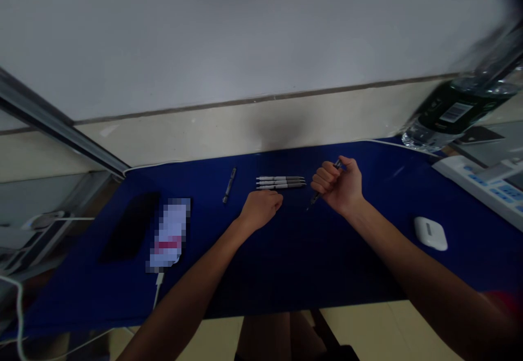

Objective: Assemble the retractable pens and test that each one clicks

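My right hand [338,185] is closed around a dark pen [314,198]. The pen slants with its thin tip down to the left, and its upper end shows beside my thumb. My left hand [261,209] rests on the blue table cover as a loose fist; nothing shows sticking out of it, and its fingertips are tucked under. Just beyond that fist lie several white-and-grey pens [280,182], side by side, with their grey ends pointing right. To the left of them, a short dark pen-like stick [229,185] lies at an angle, apart from both hands.
A charging phone [169,236] and a dark flat object [131,226] lie left on the blue cover [286,274]. At right are a white earbud case [430,233], a white device with blue buttons [486,184] and a large green-labelled bottle [453,108]. A pale wall borders the back.
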{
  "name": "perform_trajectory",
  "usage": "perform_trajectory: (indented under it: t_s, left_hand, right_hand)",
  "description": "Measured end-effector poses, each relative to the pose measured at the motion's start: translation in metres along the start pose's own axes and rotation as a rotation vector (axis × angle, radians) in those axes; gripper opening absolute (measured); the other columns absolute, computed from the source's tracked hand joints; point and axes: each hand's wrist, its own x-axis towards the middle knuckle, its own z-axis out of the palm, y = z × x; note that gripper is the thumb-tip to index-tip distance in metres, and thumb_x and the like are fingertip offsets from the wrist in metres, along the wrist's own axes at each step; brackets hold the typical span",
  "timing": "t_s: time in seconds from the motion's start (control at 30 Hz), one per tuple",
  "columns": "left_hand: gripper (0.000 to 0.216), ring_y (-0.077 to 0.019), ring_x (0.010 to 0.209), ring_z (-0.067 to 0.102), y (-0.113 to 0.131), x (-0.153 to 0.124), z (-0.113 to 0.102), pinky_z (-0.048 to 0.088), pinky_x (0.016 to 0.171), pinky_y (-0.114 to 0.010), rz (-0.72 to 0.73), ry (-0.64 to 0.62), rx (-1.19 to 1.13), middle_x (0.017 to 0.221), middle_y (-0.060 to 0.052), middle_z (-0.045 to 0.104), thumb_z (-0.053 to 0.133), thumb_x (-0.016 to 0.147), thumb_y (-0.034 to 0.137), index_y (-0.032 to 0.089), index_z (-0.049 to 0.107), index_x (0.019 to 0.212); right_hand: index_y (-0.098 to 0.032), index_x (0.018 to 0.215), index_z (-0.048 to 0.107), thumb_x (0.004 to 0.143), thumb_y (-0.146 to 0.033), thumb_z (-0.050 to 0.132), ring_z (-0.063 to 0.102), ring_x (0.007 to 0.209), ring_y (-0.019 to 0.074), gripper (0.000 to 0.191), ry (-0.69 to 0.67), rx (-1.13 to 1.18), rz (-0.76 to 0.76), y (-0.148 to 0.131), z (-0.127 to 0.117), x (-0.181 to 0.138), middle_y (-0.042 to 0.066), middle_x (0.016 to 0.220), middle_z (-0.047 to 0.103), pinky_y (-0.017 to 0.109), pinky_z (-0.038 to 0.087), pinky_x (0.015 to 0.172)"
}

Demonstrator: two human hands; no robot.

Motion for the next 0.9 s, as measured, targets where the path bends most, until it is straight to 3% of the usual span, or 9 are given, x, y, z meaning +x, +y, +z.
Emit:
perform_trajectory:
  t_s: [0.9]
  left_hand:
    - [0.024, -0.0112, 0.066, 0.052, 0.0008, 0.0012, -0.0026, 0.030, 0.058, -0.023, -0.038, -0.067, 0.012, 0.065, 0.003, 0.059, 0.042, 0.075, 0.001, 0.017, 0.056, 0.063]
  right_hand:
    - [-0.024, 0.055, 0.013, 0.080, -0.041, 0.049, 0.013, 0.040, 0.0090, 0.047, 0.015, -0.002, 0.008, -0.0022, 0.0023, 0.0004, -0.006, 0.044, 0.017, 0.027, 0.017, 0.039]
